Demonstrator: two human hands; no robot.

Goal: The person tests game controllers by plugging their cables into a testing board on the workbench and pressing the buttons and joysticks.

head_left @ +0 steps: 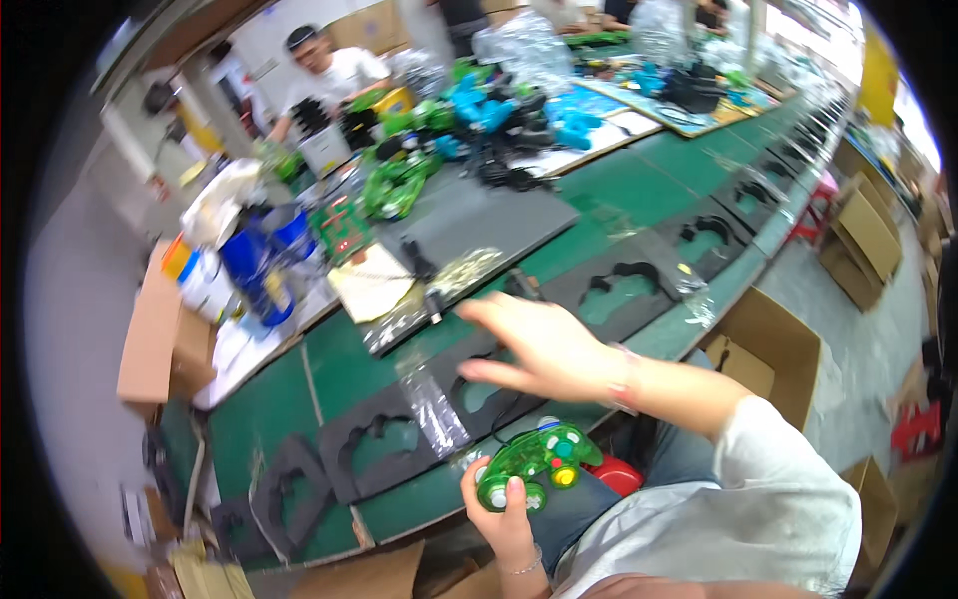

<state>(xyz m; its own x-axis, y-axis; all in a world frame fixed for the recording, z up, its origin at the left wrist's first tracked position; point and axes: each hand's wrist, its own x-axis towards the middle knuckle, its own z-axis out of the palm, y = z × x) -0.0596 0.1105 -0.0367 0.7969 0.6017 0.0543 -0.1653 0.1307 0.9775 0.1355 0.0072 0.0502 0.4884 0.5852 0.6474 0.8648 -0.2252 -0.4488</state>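
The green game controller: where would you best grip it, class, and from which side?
Judging by shape, grip the green game controller by a rounded handle lobe, from its near edge, as the left hand does now; the buttoned face stays clear.

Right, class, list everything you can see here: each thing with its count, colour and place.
Game controller: one, clear green, in the left hand.
Foam trays: several, dark grey with cut-outs, along the green belt.
Plastic bags: a few, clear, on the trays.
Controller parts: many, green and blue, far end.
Cardboard boxes: several, brown, right floor.
Co-worker: one, white shirt, far left.
Left hand: holds the controller.
Right hand: open, over a tray.
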